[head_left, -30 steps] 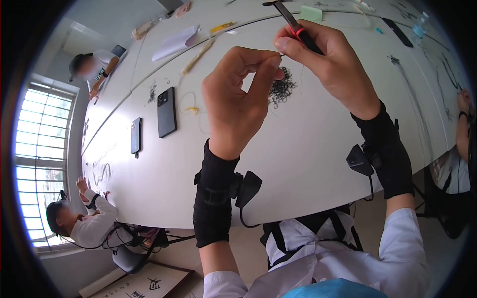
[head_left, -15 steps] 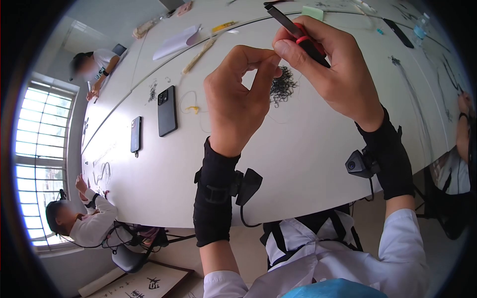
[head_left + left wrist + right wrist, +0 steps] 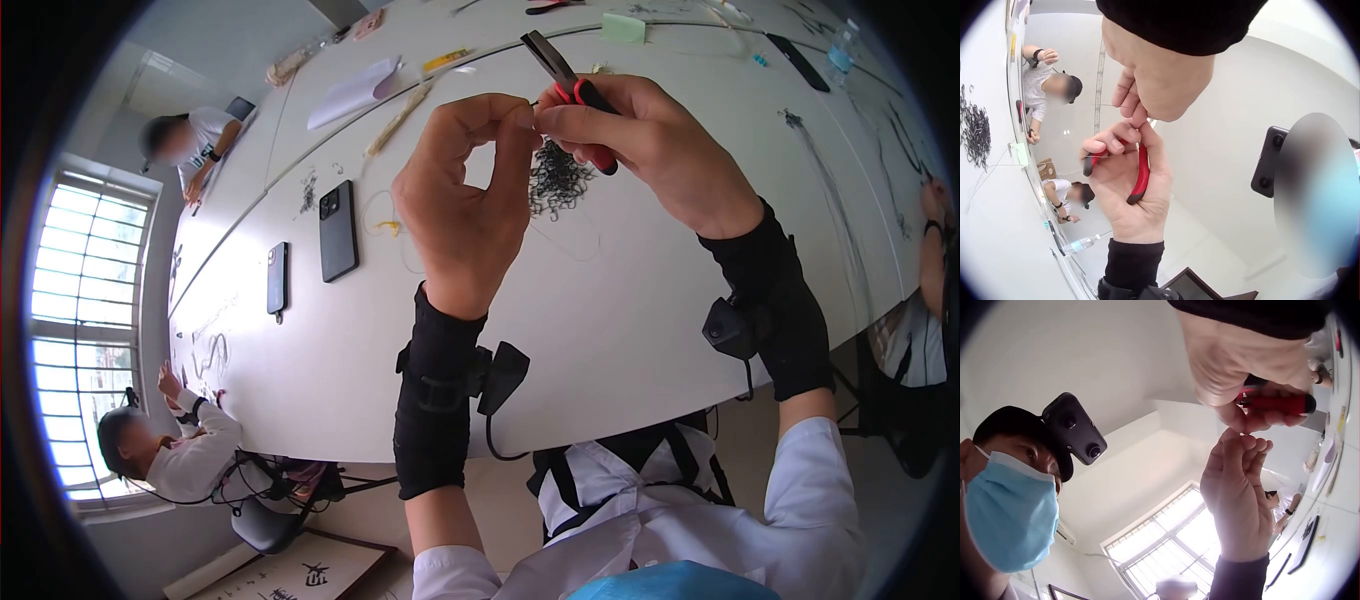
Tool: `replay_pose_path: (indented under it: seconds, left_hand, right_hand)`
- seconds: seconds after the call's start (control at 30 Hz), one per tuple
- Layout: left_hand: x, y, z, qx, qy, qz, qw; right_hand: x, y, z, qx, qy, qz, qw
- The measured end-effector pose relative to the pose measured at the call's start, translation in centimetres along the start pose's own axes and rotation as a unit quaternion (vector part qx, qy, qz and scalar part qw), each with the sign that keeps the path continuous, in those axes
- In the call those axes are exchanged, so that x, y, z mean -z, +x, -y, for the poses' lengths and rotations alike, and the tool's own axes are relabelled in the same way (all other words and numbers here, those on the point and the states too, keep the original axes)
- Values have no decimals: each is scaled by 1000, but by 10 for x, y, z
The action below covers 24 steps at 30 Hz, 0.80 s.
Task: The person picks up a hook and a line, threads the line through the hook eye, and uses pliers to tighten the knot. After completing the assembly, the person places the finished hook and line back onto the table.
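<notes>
Two hands at work, left hand point(image 3: 462, 205) and right hand point(image 3: 665, 145), meeting fingertip to fingertip above the white table point(image 3: 620, 300).

Step in hand (judged): fine fingertip handling of a small dark piece point(image 3: 534, 104), with the pliers point(image 3: 550, 58) kept ready in the right palm. The piece lies at the meeting point, mostly hidden by fingers; its form cannot be told. Left wrist view: a thin strand point(image 3: 1112, 105) runs out beside the left fingertips.

Next move (judged): calls for a steady left pinch while the right frees its fingertips or turns the pliers in; slipping seems the main risk.

Grip: left thumb and forefinger pinch the piece; right fingers curl round the pliers, handles spread, tool tips pointing far and left, away from the pinch.

Pose: left wrist nearly straight, fingers pointing far; right forearm angled in from the near right. Dark wire heap point(image 3: 562, 182) lies on the table just beyond the pinch, slightly right.
</notes>
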<state>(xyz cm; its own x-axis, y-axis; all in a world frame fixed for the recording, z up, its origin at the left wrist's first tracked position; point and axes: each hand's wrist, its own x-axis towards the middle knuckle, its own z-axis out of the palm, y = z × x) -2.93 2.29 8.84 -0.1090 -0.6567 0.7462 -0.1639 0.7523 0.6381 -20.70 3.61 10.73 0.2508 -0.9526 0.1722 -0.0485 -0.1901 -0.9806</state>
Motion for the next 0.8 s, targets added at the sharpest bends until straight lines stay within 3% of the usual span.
replay_pose_path:
  seconds: [0.17, 0.27, 0.47, 0.67, 0.8]
  left_hand:
    - [-3, 3, 3, 12, -29, -45, 998]
    - [0, 0, 2, 11, 24, 9, 1000]
    - [-3, 2, 8, 3, 19, -5, 1000]
    - [4, 3, 0, 24, 94, 46, 994]
    - [3, 3, -3, 106, -31, 16, 994]
  right_hand:
    - [-12, -1, -1, 22, 48, -59, 997]
    - [-13, 2, -9, 30, 57, -75, 995]
    - [-11, 1, -3, 46, 13, -98, 994]
    - [-10, 3, -8, 59, -35, -108, 992]
    - [-10, 3, -6, 37, -22, -85, 995]
